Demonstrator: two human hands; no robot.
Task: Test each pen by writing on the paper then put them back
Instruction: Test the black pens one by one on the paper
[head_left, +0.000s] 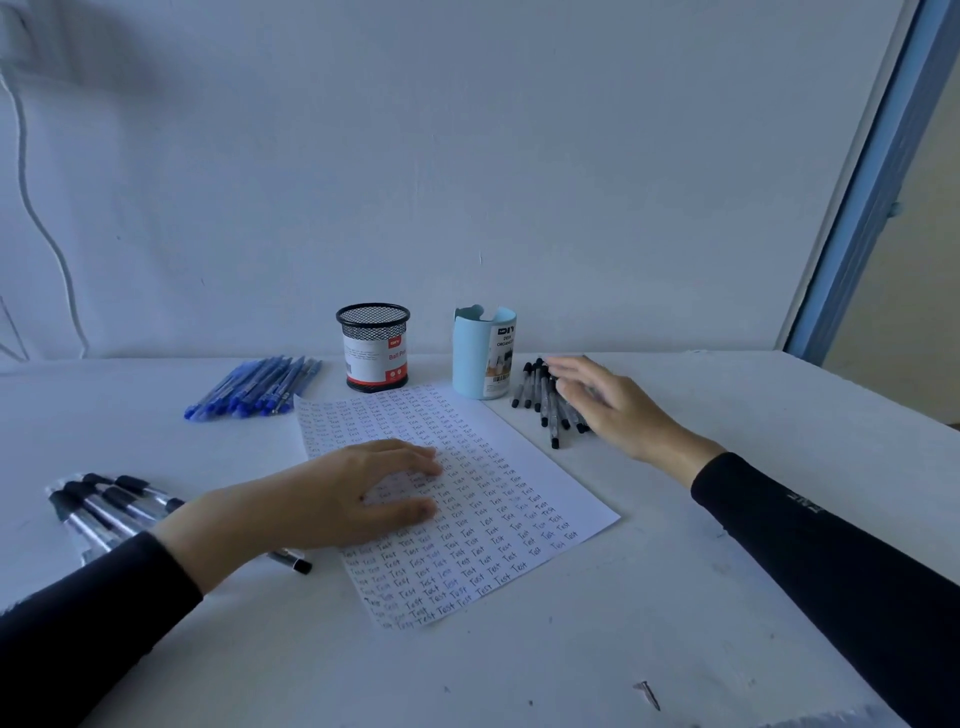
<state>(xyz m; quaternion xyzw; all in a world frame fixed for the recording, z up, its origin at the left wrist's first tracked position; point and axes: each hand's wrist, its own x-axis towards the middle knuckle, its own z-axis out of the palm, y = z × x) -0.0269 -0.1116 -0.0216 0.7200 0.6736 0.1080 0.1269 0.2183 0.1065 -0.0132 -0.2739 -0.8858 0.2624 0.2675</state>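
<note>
A person is sitting at a white table (597, 649), and the left hand (337, 493) is lying flat on a sheet of paper (524, 467), fingers straight and close together, pressing the sheet down and gripping nothing. The paper is lying at an angle in the middle of the table and is showing rows of the handwritten word "Test" over nearly all of its face. The right hand (613, 405) is reaching over a loose pile of black pens (540, 402) to the right of the paper, its fingers stretched out and slightly spread, holding nothing; motion blur is hiding whether the fingertips are touching the pens. Just left of that pile a pale blue cup (475, 358) is standing upright at the paper's far corner, and a black mesh cup (373, 345) with a red and white label is standing to its left; no pens are showing above either rim. A bundle of blue pens (254, 387) is lying left of the mesh cup. Near the left wrist, more black-capped pens (104, 504) are lying side by side, one passing under the wrist. Both arms are wearing black sleeves (831, 561). A small nail (648, 693) is lying near the table's front edge.
</note>
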